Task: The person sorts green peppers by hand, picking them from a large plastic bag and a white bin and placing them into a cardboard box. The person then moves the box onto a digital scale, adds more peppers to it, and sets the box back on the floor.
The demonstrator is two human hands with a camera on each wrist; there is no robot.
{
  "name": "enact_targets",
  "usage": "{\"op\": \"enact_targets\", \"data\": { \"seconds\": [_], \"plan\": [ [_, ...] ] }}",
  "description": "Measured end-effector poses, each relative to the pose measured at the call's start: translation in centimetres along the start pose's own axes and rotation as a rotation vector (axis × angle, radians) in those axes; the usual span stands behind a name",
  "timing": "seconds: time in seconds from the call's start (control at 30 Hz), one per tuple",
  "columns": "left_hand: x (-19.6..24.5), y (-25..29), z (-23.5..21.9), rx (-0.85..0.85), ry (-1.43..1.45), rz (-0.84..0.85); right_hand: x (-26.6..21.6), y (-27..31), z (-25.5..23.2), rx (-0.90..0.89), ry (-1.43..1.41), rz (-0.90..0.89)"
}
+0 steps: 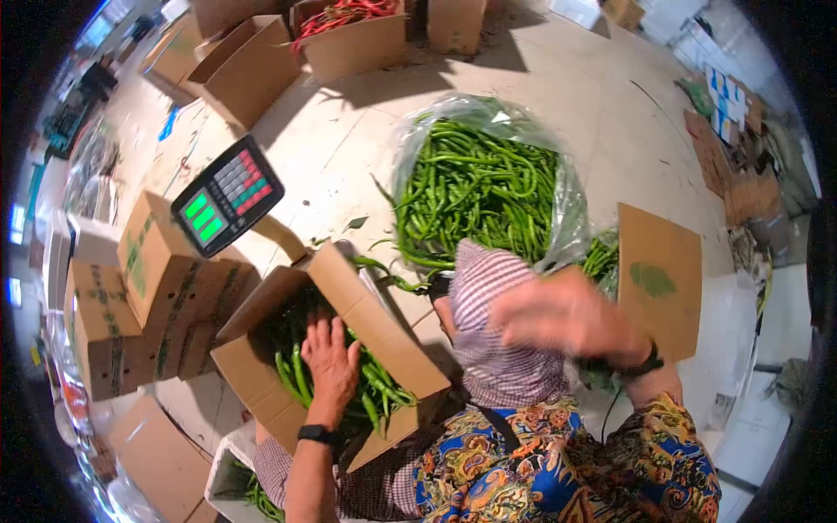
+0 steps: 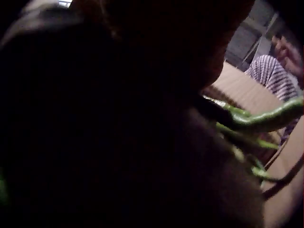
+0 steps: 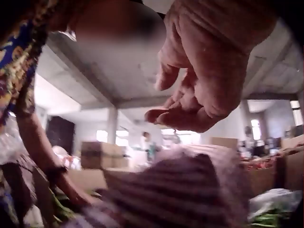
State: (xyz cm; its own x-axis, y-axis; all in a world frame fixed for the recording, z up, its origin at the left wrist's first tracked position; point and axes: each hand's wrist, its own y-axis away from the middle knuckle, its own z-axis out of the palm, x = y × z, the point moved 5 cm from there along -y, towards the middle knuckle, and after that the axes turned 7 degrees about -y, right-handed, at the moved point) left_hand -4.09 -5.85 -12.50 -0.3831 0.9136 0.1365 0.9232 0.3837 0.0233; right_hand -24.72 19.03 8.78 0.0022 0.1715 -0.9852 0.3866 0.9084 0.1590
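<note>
My left hand (image 1: 331, 362) lies with its fingers spread and fairly straight on the long green chili peppers (image 1: 375, 383) inside an open cardboard box (image 1: 379, 305). Dark shadow fills most of the left wrist view, but one curved chili pepper (image 2: 266, 118) shows at the box's edge. Over the knee in checked cloth (image 1: 488, 288) hovers my right hand (image 1: 558, 318), blurred in the head view. From the right wrist its fingers (image 3: 183, 118) look loosely bent, with nothing held. Ahead of the knee, a clear plastic bag (image 1: 571, 213) is heaped with green chili peppers (image 1: 479, 187).
A scale display (image 1: 228, 193) on a post rises behind the box. Stacked closed cartons (image 1: 148, 305) stand at left, and a cardboard sheet (image 1: 661, 283) lies at right. At the back is a box of red chili peppers (image 1: 349, 13). A white container (image 1: 222, 479) sits near the left leg.
</note>
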Motion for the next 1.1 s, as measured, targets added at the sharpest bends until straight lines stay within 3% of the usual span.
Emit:
{"op": "enact_targets", "data": {
  "seconds": [0.03,0.1,0.23,0.3,0.37,0.43,0.5,0.53,0.57,0.67,0.7,0.8,0.83,0.9,0.93,0.97,1.07,1.1],
  "plan": [
    [-0.2,0.0,-0.5,-0.001,0.028,0.015,2.0,0.8,-3.3,0.241,-0.087,0.092],
    [-0.2,0.0,-3.6,0.028,0.17,-0.015,7.0,2.2,-9.6,0.574,0.08,0.166],
    [-0.7,1.3,-9.4,0.026,0.534,-0.19,19.4,5.3,-16.4,0.724,0.224,0.338],
    [-0.5,2.6,-11.4,0.041,0.48,-0.234,23.7,4.8,-17.0,0.739,0.254,0.412],
    [-0.8,4.1,-11.5,-0.09,0.611,-0.42,26.5,4.1,-16.8,0.775,0.393,0.407],
    [0.4,4.9,-12.8,-0.104,0.587,-0.439,27.8,2.9,-16.1,0.757,0.392,0.442],
    [1.3,5.8,-12.9,-0.111,0.564,-0.462,28.3,1.8,-14.6,0.642,0.719,0.559],
    [1.6,6.3,-12.5,-0.105,0.636,-0.503,28.1,2.0,-13.0,0.519,0.827,0.521],
    [1.6,6.8,-12.1,-0.097,0.709,-0.542,28.7,2.8,-12.1,0.518,0.828,0.524],
    [1.6,7.3,-11.0,-0.086,0.712,-0.524,32.3,4.7,-10.3,0.224,1.145,0.505],
    [1.7,7.2,-10.8,-0.095,0.716,-0.517,33.7,6.0,-10.5,0.225,1.146,0.502],
    [2.2,6.8,-11.1,-0.103,0.676,-0.497,33.8,6.9,-10.5,0.355,1.461,0.036],
    [2.3,6.6,-11.4,-0.116,0.673,-0.503,31.4,5.9,-10.7,0.353,1.46,0.028],
    [2.5,6.2,-12.1,-0.105,0.664,-0.504,27.2,4.2,-11.6,0.13,0.949,0.743],
    [2.8,6.0,-12.1,-0.107,0.663,-0.498,26.3,4.0,-12.1,0.226,0.887,0.477],
    [2.9,5.9,-11.8,-0.107,0.672,-0.498,26.1,4.3,-13.1,0.226,0.895,0.481],
    [2.8,5.8,-10.9,-0.118,0.761,-0.503,18.0,1.0,-14.1,0.362,0.231,0.543],
    [2.9,5.7,-10.9,-0.109,0.763,-0.507,17.9,-0.3,-14.2,0.356,0.237,0.537]
  ]
}}
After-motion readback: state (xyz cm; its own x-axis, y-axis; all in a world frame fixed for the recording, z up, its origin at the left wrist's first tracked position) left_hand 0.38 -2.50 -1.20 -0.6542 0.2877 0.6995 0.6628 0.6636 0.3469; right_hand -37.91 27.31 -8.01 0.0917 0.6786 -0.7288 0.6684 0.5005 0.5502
